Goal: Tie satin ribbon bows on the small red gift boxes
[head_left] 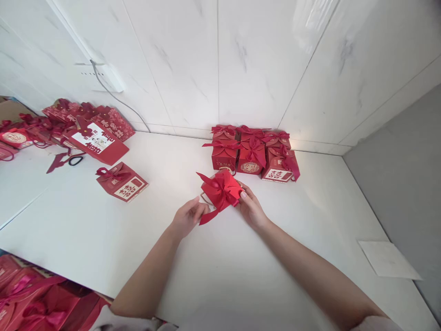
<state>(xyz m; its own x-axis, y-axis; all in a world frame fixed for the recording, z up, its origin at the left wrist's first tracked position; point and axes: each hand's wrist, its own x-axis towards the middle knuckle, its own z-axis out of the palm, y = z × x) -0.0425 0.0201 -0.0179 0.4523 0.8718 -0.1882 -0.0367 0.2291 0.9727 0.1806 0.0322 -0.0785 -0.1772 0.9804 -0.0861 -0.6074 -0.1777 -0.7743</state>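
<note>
R hand [254, 210] grips red box [232, 185] nr grouped boxes [251, 156] on counter [206, 271]; L hand [189, 216] curled by ribbon tail [208, 217], can't tell if pinching. Risk: a tug there prob. loosens bow [223, 192].

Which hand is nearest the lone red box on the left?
Left. The left hand is to the right of that red box; the right hand is farther right, holding a gift box.

I observe the held box [234, 185] between the left hand [190, 217] and right hand [252, 208], over the table [317, 211], before a box group [251, 157] near the wall [186, 55], a single box [120, 182] to the person's left, clustered boxes [115, 125] farther left, and further boxes [44, 299] beyond the near-left table edge.
</note>
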